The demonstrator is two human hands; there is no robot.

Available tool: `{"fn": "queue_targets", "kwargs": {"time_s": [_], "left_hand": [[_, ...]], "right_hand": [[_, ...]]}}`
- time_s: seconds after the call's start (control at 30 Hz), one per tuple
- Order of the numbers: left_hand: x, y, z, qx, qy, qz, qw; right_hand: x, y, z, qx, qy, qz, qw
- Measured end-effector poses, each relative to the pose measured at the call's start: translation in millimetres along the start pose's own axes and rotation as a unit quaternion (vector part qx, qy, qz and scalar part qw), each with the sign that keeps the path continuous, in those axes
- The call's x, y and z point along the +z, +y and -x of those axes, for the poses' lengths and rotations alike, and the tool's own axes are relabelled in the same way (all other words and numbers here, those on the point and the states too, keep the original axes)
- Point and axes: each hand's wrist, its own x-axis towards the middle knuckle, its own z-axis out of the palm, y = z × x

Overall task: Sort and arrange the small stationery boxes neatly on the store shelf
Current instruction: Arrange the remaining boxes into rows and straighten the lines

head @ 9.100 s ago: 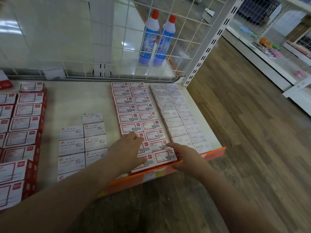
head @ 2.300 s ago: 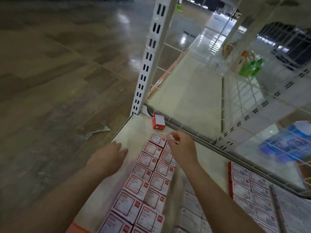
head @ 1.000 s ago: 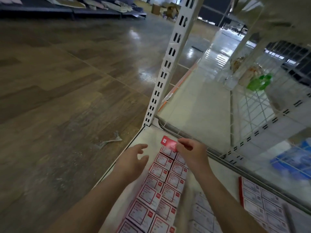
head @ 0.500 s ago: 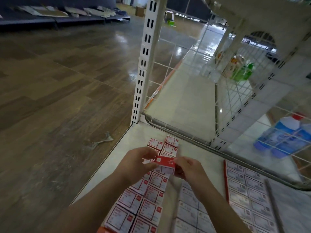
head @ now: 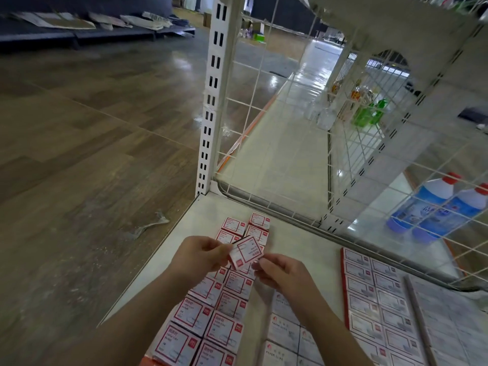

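Over the shelf (head: 211,212), the left hand (head: 196,256) pinches a red-edged box (head: 245,252) above the left rows (head: 219,307) while the right hand (head: 284,270), fingers loosely curled, grasps nothing: mid-placement, it next needs squaring into the far row end.

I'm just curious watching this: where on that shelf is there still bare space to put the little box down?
Bare shelf lies behind the red-labelled rows, up to the wire grid, and along their left edge. Another gap separates them from the red-edged block. The front is crowded.
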Motion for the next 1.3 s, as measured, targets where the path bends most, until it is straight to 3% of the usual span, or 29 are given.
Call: {"fn": "queue_targets", "kwargs": {"time_s": [0.2, 0.4, 0.57, 0.77, 0.9, 1.07, 1.3], "left_hand": [[-2.4, 2.0, 4.7, -0.008, -0.022, 0.025, 0.999], [-3.4, 7.1, 8.7, 0.019, -0.055, -0.007, 0.998], [-3.6, 7.8, 8.4, 0.007, -0.074, -0.049, 0.996], [-1.7, 4.5, 5.5, -0.002, -0.034, -0.016, 0.999], [0.8, -0.1, 1.5, -0.024, 0.042, 0.090, 0.995], [9.5, -3.2, -1.9, -0.081, 0.084, 0.206, 0.972], [6.2, -4.5, 1.1, -0.067, 0.027, 0.125, 0.990]], "right_hand": [[5.0, -4.0, -0.1, -0.020, 0.024, -0.089, 0.996], [8.6, -13.6, 5.0, -0.057, 0.017, 0.040, 0.997], [15.8, -13.5, 6.8, -0.069, 0.020, 0.063, 0.995], [20.0, -10.7, 3.8, -0.048, 0.015, 0.063, 0.997], [25.9, -6.5, 6.5, -0.045, 0.004, 0.118, 0.992], [34.3, -4.6, 0.3, -0.069, 0.045, 0.152, 0.985], [20.7, -6.3, -3.2, -0.125, 0.051, 0.186, 0.973]]}}
